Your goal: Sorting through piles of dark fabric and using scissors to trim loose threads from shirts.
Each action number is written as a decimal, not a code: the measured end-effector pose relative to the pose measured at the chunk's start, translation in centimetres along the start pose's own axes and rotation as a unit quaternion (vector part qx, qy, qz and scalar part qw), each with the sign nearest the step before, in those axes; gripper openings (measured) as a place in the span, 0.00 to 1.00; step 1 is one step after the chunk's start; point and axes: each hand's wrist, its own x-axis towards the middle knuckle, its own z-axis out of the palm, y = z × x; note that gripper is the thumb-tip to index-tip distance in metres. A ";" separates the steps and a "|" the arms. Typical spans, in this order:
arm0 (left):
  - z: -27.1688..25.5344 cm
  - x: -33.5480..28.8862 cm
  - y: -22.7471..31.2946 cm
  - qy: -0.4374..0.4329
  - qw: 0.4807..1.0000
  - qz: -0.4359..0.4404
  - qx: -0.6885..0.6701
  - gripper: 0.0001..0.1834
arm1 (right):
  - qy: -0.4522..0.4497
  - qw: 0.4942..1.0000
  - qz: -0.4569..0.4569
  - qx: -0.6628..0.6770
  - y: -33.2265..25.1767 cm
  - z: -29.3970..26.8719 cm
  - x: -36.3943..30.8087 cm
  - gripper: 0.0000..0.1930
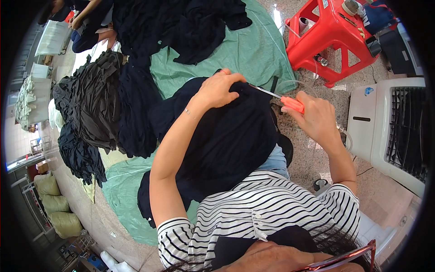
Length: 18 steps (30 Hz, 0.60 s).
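Note:
A large dark navy cloth (226,131) lies bunched over my lap. My left hand (218,89) grips the far edge of this cloth, its fingertips curled over it and partly hidden. To the right, my right hand (315,115) is closed around a pair of scissors (293,104) with orange handles. Their slim metal blades point left, with the tips close to my left index finger at the cloth's edge. Whether the tips touch the cloth I cannot tell.
Heaps of black cloth (176,22) and dark grey cloth (95,99) lie on and beside a green sheet (267,41). A red stool (317,38) holding small items stands far right, near a white air cooler (371,122). Another person's arm (86,13) shows far left.

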 end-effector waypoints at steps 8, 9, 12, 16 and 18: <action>2.0 2.7 -2.0 -0.186 0.981 -0.057 0.006 0.12 | -0.021 0.999 0.017 0.029 0.7 0.3 0.2 0.22; 2.1 2.4 -2.2 -0.147 0.988 -0.053 -0.010 0.12 | -0.018 0.999 0.020 0.043 0.6 0.3 0.3 0.22; 1.6 1.5 -2.0 -0.069 0.991 -0.079 -0.088 0.12 | -0.026 0.998 0.012 0.050 0.3 0.2 0.7 0.22; 1.3 0.3 -1.0 0.008 0.977 -0.121 -0.176 0.10 | -0.039 0.998 0.003 0.039 0.0 0.4 0.9 0.22; 1.6 0.0 -1.1 0.026 0.977 -0.115 -0.179 0.09 | -0.052 0.998 0.005 0.020 -0.2 0.5 1.0 0.22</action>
